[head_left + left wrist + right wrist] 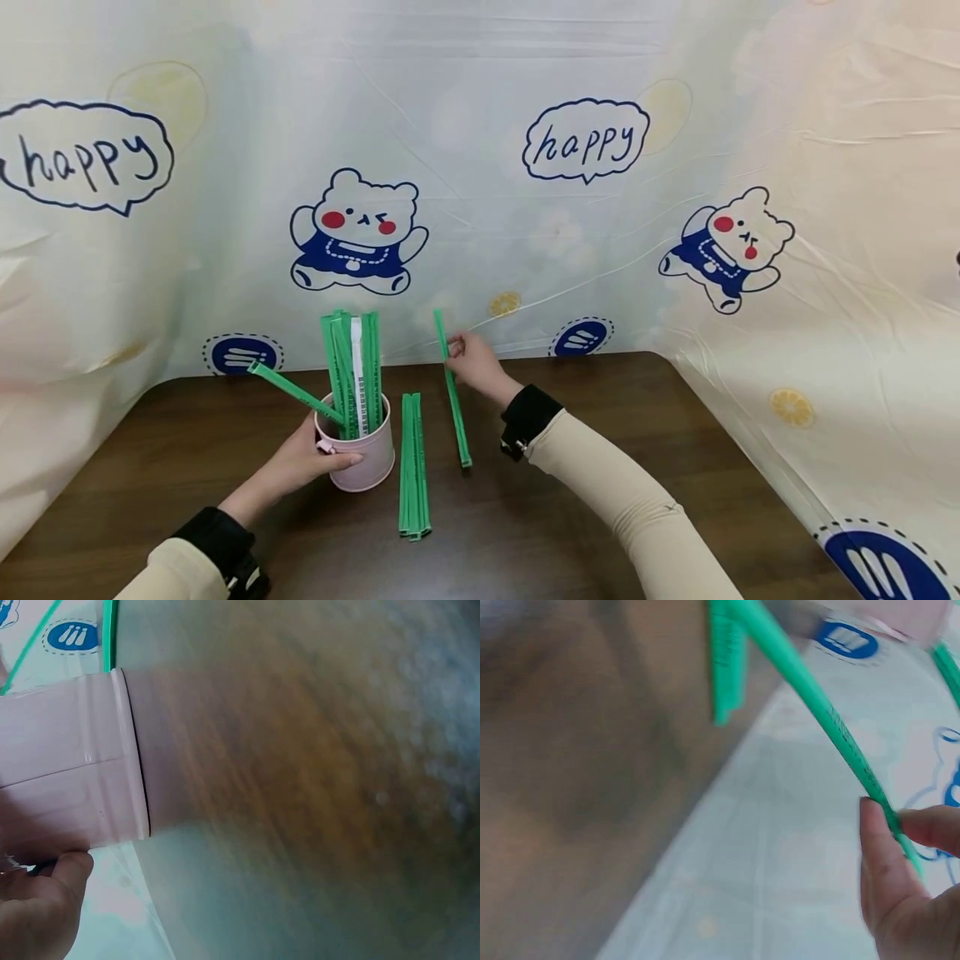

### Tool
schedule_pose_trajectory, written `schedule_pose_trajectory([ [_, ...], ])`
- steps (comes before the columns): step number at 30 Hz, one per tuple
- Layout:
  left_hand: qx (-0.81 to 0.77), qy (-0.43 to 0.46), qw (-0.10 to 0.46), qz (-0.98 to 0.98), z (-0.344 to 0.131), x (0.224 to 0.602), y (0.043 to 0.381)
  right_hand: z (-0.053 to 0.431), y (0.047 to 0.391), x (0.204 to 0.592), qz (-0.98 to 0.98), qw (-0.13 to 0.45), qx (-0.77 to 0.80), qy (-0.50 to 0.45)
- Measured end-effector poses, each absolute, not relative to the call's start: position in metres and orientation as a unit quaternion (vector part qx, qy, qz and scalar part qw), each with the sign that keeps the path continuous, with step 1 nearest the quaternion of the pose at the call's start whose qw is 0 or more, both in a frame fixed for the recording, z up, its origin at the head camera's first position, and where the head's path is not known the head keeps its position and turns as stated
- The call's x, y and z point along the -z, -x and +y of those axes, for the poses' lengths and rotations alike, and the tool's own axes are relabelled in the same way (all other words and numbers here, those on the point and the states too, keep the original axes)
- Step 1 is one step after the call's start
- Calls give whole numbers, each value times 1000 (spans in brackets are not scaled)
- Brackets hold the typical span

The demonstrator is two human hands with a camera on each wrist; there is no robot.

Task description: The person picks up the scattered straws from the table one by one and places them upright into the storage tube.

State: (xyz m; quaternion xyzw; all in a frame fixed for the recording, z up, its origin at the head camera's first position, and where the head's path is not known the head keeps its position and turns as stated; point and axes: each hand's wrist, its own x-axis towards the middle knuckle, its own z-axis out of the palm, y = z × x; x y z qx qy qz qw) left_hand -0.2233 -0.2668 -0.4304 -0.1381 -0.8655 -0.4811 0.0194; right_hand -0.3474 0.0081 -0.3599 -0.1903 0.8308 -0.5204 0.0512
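Note:
My left hand (pixel 303 454) grips a pink bucket (pixel 367 468) from its left side, thumb across the front and the other fingers hidden behind it. Several long, thin green wrapped sticks (pixel 339 367) with small print stand in the bucket, one leaning out to the left. A white strip with a barcode (pixel 357 367) shows among them. Between thumb and fingertips, my right hand (pixel 476 364) pinches a single green wrapped stick (pixel 832 735) near its upper end. It slants over the table with its lower end towards me.
A bundle of green wrapped sticks (pixel 413 475) lies on the dark wooden table (pixel 300 546), between the bucket and my right hand. Behind the table's back edge hangs a pale printed curtain (pixel 480 208) with bears and lettering, which also runs along both sides.

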Motion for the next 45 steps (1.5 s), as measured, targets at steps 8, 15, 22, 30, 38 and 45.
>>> schedule_pose_trajectory([
  [8, 476, 137, 23, -868, -270, 431, 223, -9, 342, 317, 775, -42, 594, 213],
  [15, 481, 136, 14, -866, -268, 430, 225, -23, 332, 279, 726, -105, 632, 248],
  [22, 477, 136, 17, -868, -271, 427, 225, -45, 317, 263, 714, -113, 626, 293],
  [30, 484, 139, 5, -864, -268, 430, 223, -63, 307, 295, 748, -73, 587, 299],
  [38, 481, 137, 15, -866, -267, 431, 222, -66, 305, 340, 777, -37, 554, 295],
  [45, 477, 131, 8, -869, -269, 431, 221, -66, 302, 365, 779, -22, 554, 294],
])
